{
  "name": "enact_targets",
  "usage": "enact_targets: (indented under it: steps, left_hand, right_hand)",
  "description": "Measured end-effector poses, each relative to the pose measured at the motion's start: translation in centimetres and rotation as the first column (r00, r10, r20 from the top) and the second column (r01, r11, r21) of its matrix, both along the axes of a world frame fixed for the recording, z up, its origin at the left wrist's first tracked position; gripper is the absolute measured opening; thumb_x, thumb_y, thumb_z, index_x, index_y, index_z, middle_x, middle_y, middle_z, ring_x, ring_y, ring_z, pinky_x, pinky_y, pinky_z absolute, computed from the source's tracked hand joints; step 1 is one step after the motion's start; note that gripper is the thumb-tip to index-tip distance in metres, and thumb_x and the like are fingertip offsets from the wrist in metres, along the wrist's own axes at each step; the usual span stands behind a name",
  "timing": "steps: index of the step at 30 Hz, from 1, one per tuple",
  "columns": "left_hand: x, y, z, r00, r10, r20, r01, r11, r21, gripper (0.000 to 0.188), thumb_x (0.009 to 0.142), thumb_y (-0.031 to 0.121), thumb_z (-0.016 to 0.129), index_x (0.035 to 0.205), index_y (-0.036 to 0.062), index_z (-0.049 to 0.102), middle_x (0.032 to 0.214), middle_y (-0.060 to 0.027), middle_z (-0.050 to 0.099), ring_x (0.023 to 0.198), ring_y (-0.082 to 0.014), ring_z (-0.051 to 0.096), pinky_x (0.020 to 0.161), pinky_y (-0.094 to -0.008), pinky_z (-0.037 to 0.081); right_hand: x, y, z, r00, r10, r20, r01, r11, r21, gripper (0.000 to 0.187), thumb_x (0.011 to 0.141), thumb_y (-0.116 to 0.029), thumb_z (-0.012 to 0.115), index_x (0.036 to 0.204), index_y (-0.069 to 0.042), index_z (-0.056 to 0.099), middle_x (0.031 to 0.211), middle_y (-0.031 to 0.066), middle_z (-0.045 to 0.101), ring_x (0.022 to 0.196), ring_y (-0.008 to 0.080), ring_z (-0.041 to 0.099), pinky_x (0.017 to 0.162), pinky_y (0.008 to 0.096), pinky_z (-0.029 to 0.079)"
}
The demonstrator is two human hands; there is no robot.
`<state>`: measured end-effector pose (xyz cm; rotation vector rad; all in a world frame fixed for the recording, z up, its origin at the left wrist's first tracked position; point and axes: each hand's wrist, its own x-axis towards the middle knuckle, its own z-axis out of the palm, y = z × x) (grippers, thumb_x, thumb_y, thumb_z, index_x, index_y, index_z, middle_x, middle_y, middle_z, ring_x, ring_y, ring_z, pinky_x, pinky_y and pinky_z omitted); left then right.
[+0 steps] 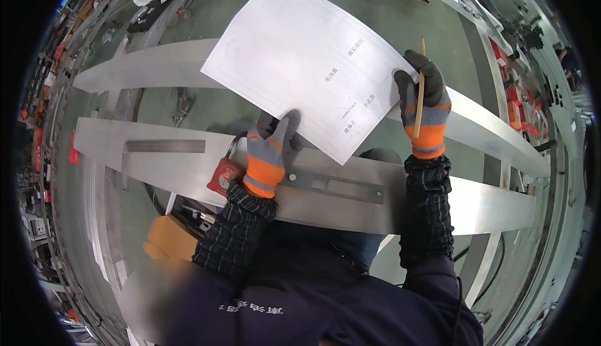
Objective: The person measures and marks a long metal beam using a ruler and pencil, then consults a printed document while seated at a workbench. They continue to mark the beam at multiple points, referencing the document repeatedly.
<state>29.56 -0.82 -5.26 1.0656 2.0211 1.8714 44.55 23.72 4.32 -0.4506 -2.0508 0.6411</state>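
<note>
A large white sheet of paper (282, 51) with faint line drawings and print is held up between my gloved hands. My left hand (270, 149), in a grey and orange glove, pinches its lower edge. At the right corner my right hand (431, 98) grips the sheet, and a pencil (421, 98) stands upright along that hand. Beneath lies a long silvery metal bar (338, 214). On it are a slotted flat metal template (335, 187), a red tape measure (225, 175) beside my left wrist, and a metal square (166, 146) farther left.
A second metal bar (156, 64) runs across farther away, partly behind the paper. Both bars rest on rails over a green floor. Below left is an open cardboard box (172, 238). Shelves with red items (514, 105) line the right side.
</note>
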Motion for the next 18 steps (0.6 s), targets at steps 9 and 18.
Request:
enact_targets:
  steps: [9,18]
  left_hand:
    - [-0.1,-0.1,-1.3,0.989,-0.010,0.149,0.004,0.999,0.039,0.047,0.084,0.009,0.078,0.128,0.0114,0.064,0.116,-0.0142,0.066,0.092,-0.0278,0.070,0.075,-0.0371,0.061]
    - [-0.5,0.2,-2.6,0.982,0.087,-0.168,-0.077,0.995,0.064,0.050,0.089,0.010,0.075,0.135,0.0087,0.057,0.117,-0.0150,0.065,0.102,-0.0282,0.068,0.082,-0.0374,0.060]
  right_hand:
    - [-0.4,0.2,-0.4,0.999,-0.045,-0.027,0.046,0.998,0.038,0.032,0.092,-0.003,0.073,0.124,-0.007,0.065,0.114,0.0084,0.072,0.102,0.0201,0.069,0.089,0.0315,0.055]
    - [-0.2,-0.6,0.0,0.997,-0.066,-0.040,0.069,0.995,0.076,0.026,0.094,-0.007,0.070,0.120,-0.005,0.068,0.110,0.0100,0.074,0.101,0.0217,0.070,0.091,0.0324,0.054]
